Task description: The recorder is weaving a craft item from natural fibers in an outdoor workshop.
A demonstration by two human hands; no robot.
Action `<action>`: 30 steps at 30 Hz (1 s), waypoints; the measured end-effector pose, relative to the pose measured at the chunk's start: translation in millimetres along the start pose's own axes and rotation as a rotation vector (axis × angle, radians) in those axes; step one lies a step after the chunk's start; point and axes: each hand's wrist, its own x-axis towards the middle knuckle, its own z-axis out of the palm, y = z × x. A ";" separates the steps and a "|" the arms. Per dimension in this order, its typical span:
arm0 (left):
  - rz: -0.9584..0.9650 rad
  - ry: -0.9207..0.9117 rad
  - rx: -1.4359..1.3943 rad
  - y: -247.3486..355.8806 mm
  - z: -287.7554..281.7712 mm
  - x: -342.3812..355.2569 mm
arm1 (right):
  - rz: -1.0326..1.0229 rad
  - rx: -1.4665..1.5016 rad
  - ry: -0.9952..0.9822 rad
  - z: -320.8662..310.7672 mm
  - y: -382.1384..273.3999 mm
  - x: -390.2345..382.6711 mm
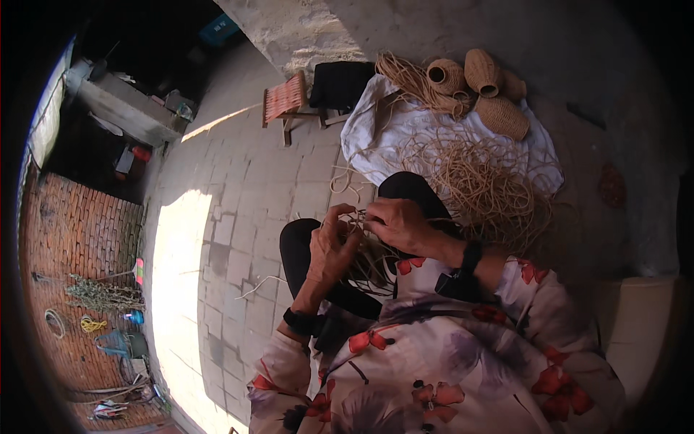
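Note:
Above my lap, my left hand (334, 252) and my right hand (402, 223) meet almost fingertip to fingertip. Both have their fingers closed on thin tan cords (357, 216) at the top of a small bundle. Loose cord ends (370, 269) hang between my knees, below the hands. How the strands cross is partly hidden by the fingers. Beyond my right knee, a large tangle of tan cord (484, 173) spreads over a white cloth (369, 137).
Several woven vase-shaped baskets (502, 117) lie on the cloth's far side, beside a cord bundle (405, 76). A folding stool (284, 98) and a black-topped seat (340, 83) stand ahead. Paving (238, 195) stretches left to a brick wall (87, 231).

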 end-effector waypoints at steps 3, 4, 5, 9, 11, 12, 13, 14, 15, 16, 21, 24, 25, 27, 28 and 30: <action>-0.121 -0.040 -0.471 -1.4 -9.8 1.9 | 0.031 0.070 0.008 3.4 0.4 4.5; -0.094 -0.053 -0.457 -13.1 -14.0 4.8 | 0.060 0.119 -0.009 3.9 1.5 5.7; -0.095 -0.050 -0.455 -12.1 -14.3 3.0 | 0.058 0.121 -0.011 3.1 -0.2 7.5; -0.152 0.039 -0.720 -8.6 -13.8 -3.5 | 0.041 0.206 0.022 -5.8 -12.5 20.2; -0.150 0.068 -0.783 -6.7 -13.6 -4.2 | 0.066 0.239 0.012 -2.7 -11.9 27.5; -0.148 0.055 -0.775 -4.8 -13.2 -4.1 | -0.072 0.163 -0.020 2.9 -7.1 29.5; -0.145 0.043 -0.767 -3.5 -12.8 -3.9 | -0.209 0.086 -0.052 6.0 -2.9 30.7; -0.142 0.045 -0.767 -5.0 -13.6 -4.6 | -0.212 0.085 -0.052 5.2 -4.3 34.1; -0.125 0.050 -0.767 -8.2 -13.9 -5.2 | -0.188 0.099 -0.087 3.7 -5.5 37.1; -0.107 0.055 -0.767 -11.8 -14.1 -5.2 | -0.165 0.111 -0.121 2.6 -7.3 39.4; 0.003 -0.044 -0.513 -24.2 -20.6 -6.6 | 0.022 0.293 -0.195 2.8 -24.1 37.9; 0.038 -0.076 -0.270 -15.7 -21.7 -8.6 | -0.006 0.180 -0.294 -17.3 -36.4 46.0; 0.058 -0.053 -0.147 -13.9 -20.1 -9.6 | -0.097 0.037 -0.345 -24.2 -38.5 51.3; 0.088 -0.014 -0.219 -14.0 -15.1 -10.3 | -0.319 -0.214 -0.226 -35.3 -33.1 59.2; 0.077 -0.012 -0.209 -13.3 -14.9 -11.3 | -0.536 -0.457 -0.097 -43.0 -29.4 64.2; 0.075 0.003 -0.208 -12.0 -15.8 -8.8 | -0.550 -0.613 0.102 -82.0 -16.4 81.9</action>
